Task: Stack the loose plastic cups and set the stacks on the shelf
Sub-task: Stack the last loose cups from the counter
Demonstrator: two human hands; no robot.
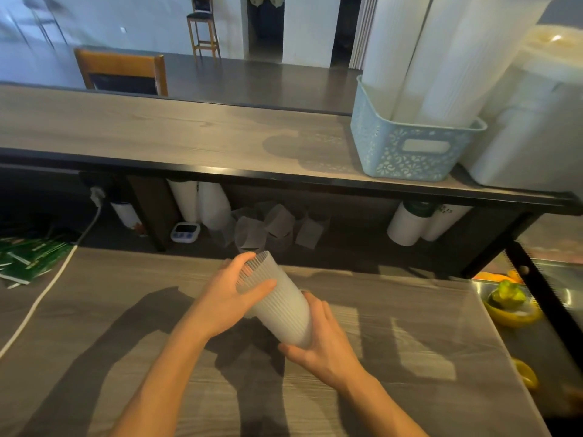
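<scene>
Cup stack [279, 305] tilted between both hands, left hand [232, 299] and right hand [326, 345] curled round it.

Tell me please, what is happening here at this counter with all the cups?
A person is holding a stack of nested plastic cups tilted above the wooden counter. The left hand grips it near the open rims, and the right hand cups its lower end. Several loose cups lie jumbled in the recess under the upper shelf. On that shelf stands a blue basket holding tall white stacks. The stack in hand is not yet put on the shelf.
</scene>
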